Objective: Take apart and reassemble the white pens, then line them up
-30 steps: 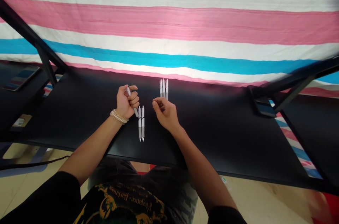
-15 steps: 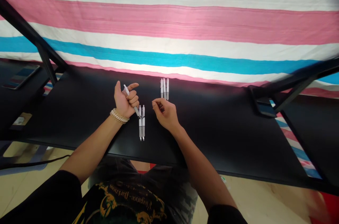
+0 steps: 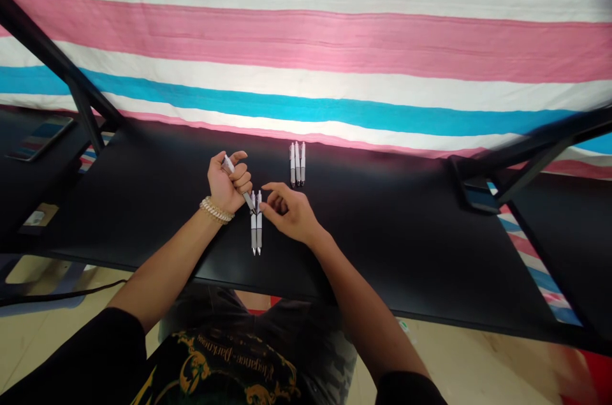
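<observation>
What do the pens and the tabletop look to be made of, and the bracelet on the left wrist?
Pens: likely plastic, white barrels with grey grip ends, smooth and slightly shiny. The left hand holds one like them. Tabletop: black, smooth, semi-matte; a faint sheen suggests laminate or painted board, though I cannot tell which. Bracelet: pale, glinting links, probably metal or stones.

Glossy black tabletop (image 3: 406,245), likely plastic pens (image 3: 256,226), matt striped cloth (image 3: 306,54), beaded bracelet (image 3: 215,210)

Bright, even light; glare on the striped cloth (image 3: 306,41); corners blurred and bent by the lens.
</observation>
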The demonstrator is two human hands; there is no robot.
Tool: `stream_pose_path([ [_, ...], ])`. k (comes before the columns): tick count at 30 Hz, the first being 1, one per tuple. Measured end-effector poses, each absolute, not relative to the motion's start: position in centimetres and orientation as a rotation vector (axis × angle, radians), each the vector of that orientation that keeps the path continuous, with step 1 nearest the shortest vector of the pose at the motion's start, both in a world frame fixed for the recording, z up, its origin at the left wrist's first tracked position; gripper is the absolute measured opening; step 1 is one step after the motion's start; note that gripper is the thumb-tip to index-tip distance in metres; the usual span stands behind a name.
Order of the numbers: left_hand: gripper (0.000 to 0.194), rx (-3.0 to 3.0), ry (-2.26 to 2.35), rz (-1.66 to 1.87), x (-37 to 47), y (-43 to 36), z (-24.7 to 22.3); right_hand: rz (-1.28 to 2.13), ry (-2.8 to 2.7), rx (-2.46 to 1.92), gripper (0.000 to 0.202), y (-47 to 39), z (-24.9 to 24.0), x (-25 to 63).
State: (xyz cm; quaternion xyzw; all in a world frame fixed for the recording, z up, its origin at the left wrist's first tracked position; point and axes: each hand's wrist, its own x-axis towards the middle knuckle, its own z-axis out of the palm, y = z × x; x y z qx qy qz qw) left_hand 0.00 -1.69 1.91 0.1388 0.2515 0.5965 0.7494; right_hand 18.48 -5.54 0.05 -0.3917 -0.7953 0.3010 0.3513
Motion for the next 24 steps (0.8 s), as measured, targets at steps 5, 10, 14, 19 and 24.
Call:
stream_pose_path([
  [5, 0.05, 0.367, 0.537, 1.291, 1.0, -1.9, 1.7, 0.848, -2.215, -0.81, 0.028, -6.1, -0.7, 17.5],
  [10, 0.051, 0.525, 0.707, 1.377, 1.8, -1.5, 1.3, 0.732, -2.025, -0.963, 0.024, -5.4, -1.3, 18.0],
  [14, 0.038, 0.65, 0.859, 1.477, 1.7, -1.1, 0.4, 0.552, -1.944, -1.2, 0.021, -4.1, -1.8, 19.0],
  [19, 0.039, 0.634, 0.863, 1.398, 1.2, -1.2, 0.3, 0.356, -2.102, -1.319, 0.022, -2.7, -2.6, 20.0],
  [24, 0.037, 0.569, 0.837, 1.385, 0.9, -1.0, 0.6, 0.231, -2.143, -1.387, 0.024, -2.5, -2.3, 19.8],
])
